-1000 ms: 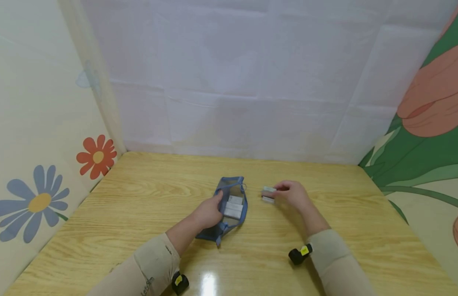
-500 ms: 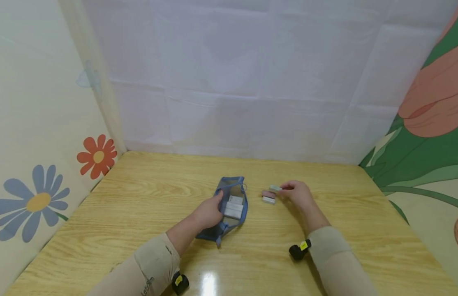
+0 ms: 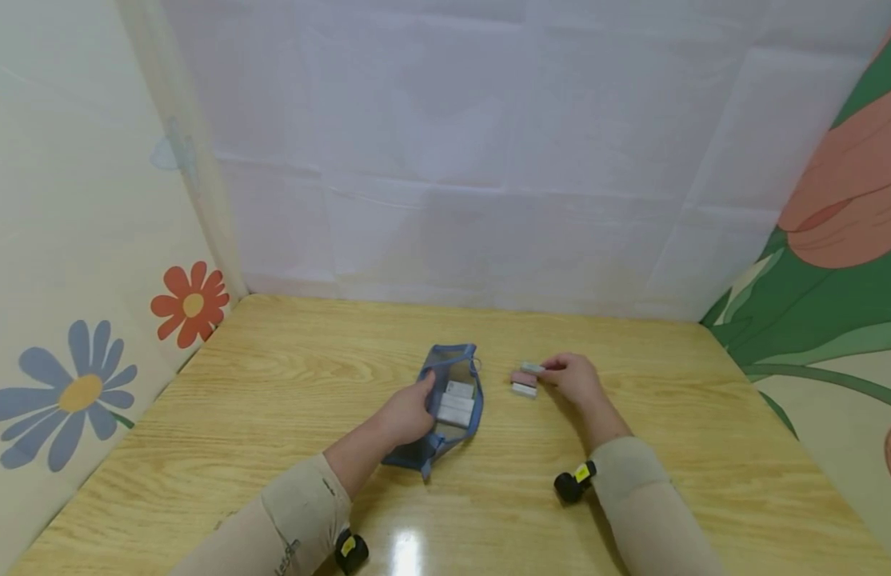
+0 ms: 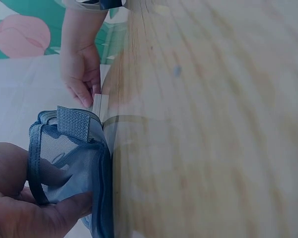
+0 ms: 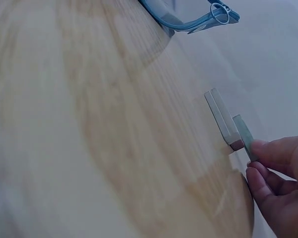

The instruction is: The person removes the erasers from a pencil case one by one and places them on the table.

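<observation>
My left hand [image 3: 408, 412] grips the side of a blue mesh zip pouch [image 3: 411, 458], thumb on its upper edge. The pouch lies with its mouth open to the right, and several small white boxes [image 3: 455, 410] show inside. In the left wrist view, fingers show through the mesh [image 4: 64, 148]. To the pouch's right, my right hand [image 3: 577, 380] pinches one end of a small pale green block [image 5: 244, 135] between thumb and fingers. Close beside that block lie a pink block [image 3: 522, 378] and a white block [image 3: 524, 390], side by side on the table.
The wooden table [image 3: 309, 344] runs back to a white cloth wall [image 3: 445, 224]. Flower-printed panels [image 3: 71, 240] stand at the left and right sides. A small ring [image 5: 220, 13] hangs at the pouch's zip end.
My right hand shifted the pale green block right, off the pink one, then slightly back left beside it. The pink block came into view. My left hand and the pouch have stayed put.
</observation>
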`<move>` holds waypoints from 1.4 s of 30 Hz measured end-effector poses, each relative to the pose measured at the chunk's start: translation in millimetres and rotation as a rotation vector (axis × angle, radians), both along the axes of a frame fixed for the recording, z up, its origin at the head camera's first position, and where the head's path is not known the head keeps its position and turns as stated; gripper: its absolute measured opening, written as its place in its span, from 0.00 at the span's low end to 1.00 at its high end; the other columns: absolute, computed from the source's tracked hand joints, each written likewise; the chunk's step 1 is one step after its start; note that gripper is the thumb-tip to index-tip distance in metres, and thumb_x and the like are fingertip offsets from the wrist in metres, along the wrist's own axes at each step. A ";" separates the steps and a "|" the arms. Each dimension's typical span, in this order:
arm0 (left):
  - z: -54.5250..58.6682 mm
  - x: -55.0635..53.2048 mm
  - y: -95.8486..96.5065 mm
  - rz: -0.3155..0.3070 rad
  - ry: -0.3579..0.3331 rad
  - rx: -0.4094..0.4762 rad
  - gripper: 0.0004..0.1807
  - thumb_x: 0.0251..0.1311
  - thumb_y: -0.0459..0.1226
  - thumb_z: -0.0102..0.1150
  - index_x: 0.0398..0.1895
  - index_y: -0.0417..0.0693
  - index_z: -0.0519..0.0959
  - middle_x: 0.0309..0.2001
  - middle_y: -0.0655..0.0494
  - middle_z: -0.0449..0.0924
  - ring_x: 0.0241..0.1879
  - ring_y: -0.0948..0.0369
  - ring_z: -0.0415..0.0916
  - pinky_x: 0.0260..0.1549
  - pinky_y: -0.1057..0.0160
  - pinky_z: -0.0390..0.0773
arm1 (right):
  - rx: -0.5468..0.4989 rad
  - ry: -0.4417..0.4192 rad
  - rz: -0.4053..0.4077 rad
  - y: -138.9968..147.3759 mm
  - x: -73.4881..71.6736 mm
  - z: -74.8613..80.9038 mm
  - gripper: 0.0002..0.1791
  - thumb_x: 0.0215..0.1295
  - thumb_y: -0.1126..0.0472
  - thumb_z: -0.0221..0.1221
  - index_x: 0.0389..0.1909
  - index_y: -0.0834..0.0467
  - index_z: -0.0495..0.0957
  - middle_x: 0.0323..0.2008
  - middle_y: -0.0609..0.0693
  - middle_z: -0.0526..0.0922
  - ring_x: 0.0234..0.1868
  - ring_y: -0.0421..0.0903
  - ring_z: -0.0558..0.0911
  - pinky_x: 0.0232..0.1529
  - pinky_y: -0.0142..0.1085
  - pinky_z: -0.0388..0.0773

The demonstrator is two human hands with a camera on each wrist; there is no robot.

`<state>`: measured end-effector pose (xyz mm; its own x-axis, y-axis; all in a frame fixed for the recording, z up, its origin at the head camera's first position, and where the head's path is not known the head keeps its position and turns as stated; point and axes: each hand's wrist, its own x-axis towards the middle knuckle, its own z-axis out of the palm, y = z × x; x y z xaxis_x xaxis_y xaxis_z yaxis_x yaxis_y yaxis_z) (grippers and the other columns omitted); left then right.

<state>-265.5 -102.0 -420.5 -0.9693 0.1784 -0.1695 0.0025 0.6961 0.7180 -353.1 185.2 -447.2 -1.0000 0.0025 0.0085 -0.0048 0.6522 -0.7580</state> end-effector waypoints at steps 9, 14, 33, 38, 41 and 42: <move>-0.4 0.6 -0.2 -0.004 0.015 -0.019 0.43 0.45 0.23 0.50 0.70 0.44 0.52 0.65 0.42 0.59 0.55 0.52 0.66 0.41 0.58 0.70 | 0.046 0.001 -0.014 1.0 -0.2 -1.1 0.11 0.55 0.60 0.62 0.36 0.63 0.81 0.38 0.56 0.81 0.42 0.52 0.75 0.44 0.42 0.68; -1.1 0.8 -0.2 -0.001 0.013 -0.015 0.43 0.45 0.23 0.50 0.70 0.44 0.52 0.66 0.42 0.58 0.57 0.51 0.65 0.43 0.57 0.70 | 0.062 0.025 -0.018 -0.2 1.3 -0.3 0.10 0.53 0.62 0.62 0.35 0.63 0.81 0.36 0.56 0.81 0.41 0.52 0.76 0.45 0.43 0.68; -1.0 0.3 -0.2 -0.004 0.013 -0.007 0.43 0.45 0.23 0.50 0.70 0.43 0.52 0.66 0.43 0.58 0.60 0.51 0.62 0.44 0.57 0.69 | -0.027 -0.020 -0.019 -10.5 9.7 12.2 0.12 0.57 0.63 0.60 0.41 0.64 0.79 0.40 0.57 0.80 0.42 0.52 0.76 0.43 0.41 0.71; -0.6 -0.3 -0.5 -0.004 0.008 -0.005 0.43 0.45 0.23 0.49 0.70 0.44 0.51 0.66 0.43 0.58 0.61 0.51 0.61 0.44 0.57 0.69 | -0.192 -0.068 -0.002 -27.6 15.5 17.8 0.12 0.57 0.66 0.60 0.42 0.66 0.78 0.40 0.58 0.80 0.42 0.50 0.78 0.42 0.37 0.73; -1.0 -0.7 -0.9 -0.003 0.001 -0.004 0.43 0.46 0.23 0.49 0.70 0.45 0.51 0.67 0.44 0.57 0.63 0.50 0.59 0.46 0.56 0.69 | -0.152 -0.024 0.046 -35.8 19.2 21.2 0.13 0.54 0.64 0.62 0.41 0.65 0.79 0.38 0.56 0.81 0.41 0.49 0.79 0.42 0.38 0.73; -1.1 -0.8 -0.9 -0.005 0.001 -0.006 0.43 0.46 0.23 0.49 0.70 0.45 0.51 0.67 0.44 0.57 0.63 0.50 0.58 0.46 0.56 0.69 | -0.102 0.010 0.061 -37.8 20.2 22.1 0.13 0.54 0.64 0.63 0.40 0.64 0.80 0.37 0.55 0.82 0.40 0.48 0.79 0.42 0.38 0.73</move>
<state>-266.3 -102.9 -421.6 -0.9686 0.1821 -0.1693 0.0069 0.7002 0.7139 -332.9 147.4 -425.2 -0.9981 -0.0570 0.0218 -0.0504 0.5700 -0.8201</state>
